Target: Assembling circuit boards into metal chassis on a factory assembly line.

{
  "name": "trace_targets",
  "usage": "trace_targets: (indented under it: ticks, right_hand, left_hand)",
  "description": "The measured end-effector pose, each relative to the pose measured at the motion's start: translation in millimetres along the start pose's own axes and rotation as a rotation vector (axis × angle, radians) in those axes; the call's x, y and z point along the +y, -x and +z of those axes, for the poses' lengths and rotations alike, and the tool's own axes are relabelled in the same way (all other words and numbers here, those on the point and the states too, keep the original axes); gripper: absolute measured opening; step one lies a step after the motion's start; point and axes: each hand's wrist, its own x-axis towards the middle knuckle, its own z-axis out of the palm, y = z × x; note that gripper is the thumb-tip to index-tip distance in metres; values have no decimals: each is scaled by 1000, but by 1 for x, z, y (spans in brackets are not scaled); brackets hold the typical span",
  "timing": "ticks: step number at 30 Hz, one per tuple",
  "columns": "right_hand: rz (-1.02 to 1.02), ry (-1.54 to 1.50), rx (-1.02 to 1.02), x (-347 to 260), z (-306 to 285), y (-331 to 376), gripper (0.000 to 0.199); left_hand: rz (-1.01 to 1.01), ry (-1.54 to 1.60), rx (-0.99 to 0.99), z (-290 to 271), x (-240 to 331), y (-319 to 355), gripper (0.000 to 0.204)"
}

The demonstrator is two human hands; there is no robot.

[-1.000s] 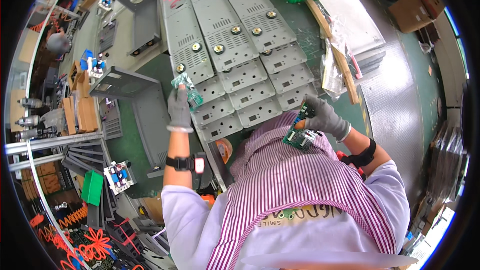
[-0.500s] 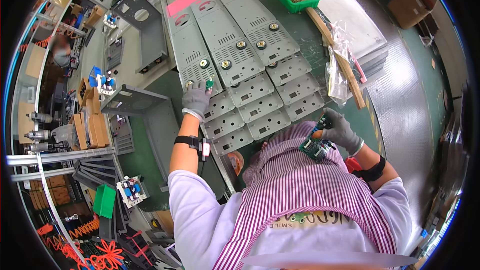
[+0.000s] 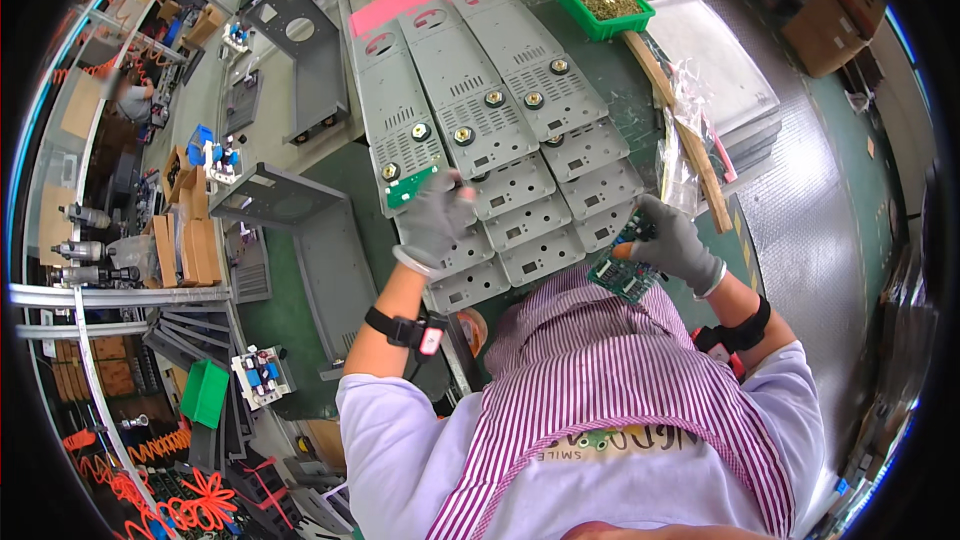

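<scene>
A green circuit board point(image 3: 412, 185) lies flat on the lower end of the leftmost grey metal panel point(image 3: 402, 90). Just to the right of that board is my left hand point(image 3: 436, 220), in a grey glove with bare fingertips. It is above the panels, its fingers loosely bent and apart, with nothing seen in them. In front of my apron, my right hand point(image 3: 675, 245), gloved the same way, grips several green circuit boards point(image 3: 622, 278) with small parts on them. Brass nuts point(image 3: 464, 135) on dark round bases stand on the panels, whose overlapping rows step down toward me.
Beyond the panels, at the right, is a green tray point(image 3: 600, 2) of small brass-coloured parts. A wooden strip point(image 3: 705, 175) and clear plastic lie beside flat grey sheets point(image 3: 715, 60). Dark metal housings point(image 3: 300, 220) and cardboard boxes point(image 3: 190, 230) stand at the left.
My left hand has come away from the leftmost panel, toward me and to the right. The circuit board there now shows in full. My right hand still holds its boards, slightly shifted.
</scene>
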Motion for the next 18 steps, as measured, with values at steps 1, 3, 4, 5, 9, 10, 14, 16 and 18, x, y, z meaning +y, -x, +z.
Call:
trace_targets:
  ticks: [1,3,4,5,9,10,14,16,18]
  right_hand:
    - [4,71,-37,-12,3,-1,58]
    - [-45,229,-159,-25,14,-6,53]
    - [-71,203,-235,-30,21,-6,54]
    - [-87,178,-303,-32,25,-4,56]
    - [-162,-128,-295,-17,11,-12,80]
    - [-121,-200,-299,-10,6,-16,88]
    - [169,-798,-459,26,20,2,67]
    - [188,-811,-418,18,36,11,55]
    - [225,-851,-412,20,40,10,52]
  left_hand:
    - [6,217,-219,17,6,10,34]
    - [13,631,-518,53,43,36,41]
    - [48,751,-575,71,53,48,44]
    - [178,628,-574,85,53,51,46]
    - [-145,758,-593,96,58,70,47]
    - [-229,805,-538,95,58,75,45]
    - [-410,1308,-321,107,58,87,35]
    - [-335,1244,-347,106,58,85,36]
    - [-46,968,-222,105,75,87,39]
